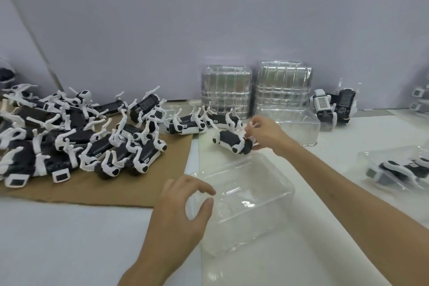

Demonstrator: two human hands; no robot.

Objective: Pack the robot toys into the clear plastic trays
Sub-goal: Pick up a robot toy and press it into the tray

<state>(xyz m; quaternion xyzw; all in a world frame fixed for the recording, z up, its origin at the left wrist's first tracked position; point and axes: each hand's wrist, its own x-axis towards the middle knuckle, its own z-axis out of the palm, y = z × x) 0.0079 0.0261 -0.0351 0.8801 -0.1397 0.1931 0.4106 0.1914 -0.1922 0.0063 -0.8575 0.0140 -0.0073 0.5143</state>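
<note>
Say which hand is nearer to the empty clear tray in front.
Left. The left hand is at the left edge of the tray; the right hand is beyond it, holding a robot toy.

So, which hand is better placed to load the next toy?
Right: the right hand grips a robot toy just behind the clear tray; the left hand is at the tray's rim.

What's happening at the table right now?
A person is packing. The right hand pinches a robot toy just beyond the empty clear tray. The left hand is curled at that tray's near-left edge; a grip is unclear. More toys wait on the cardboard.
</note>
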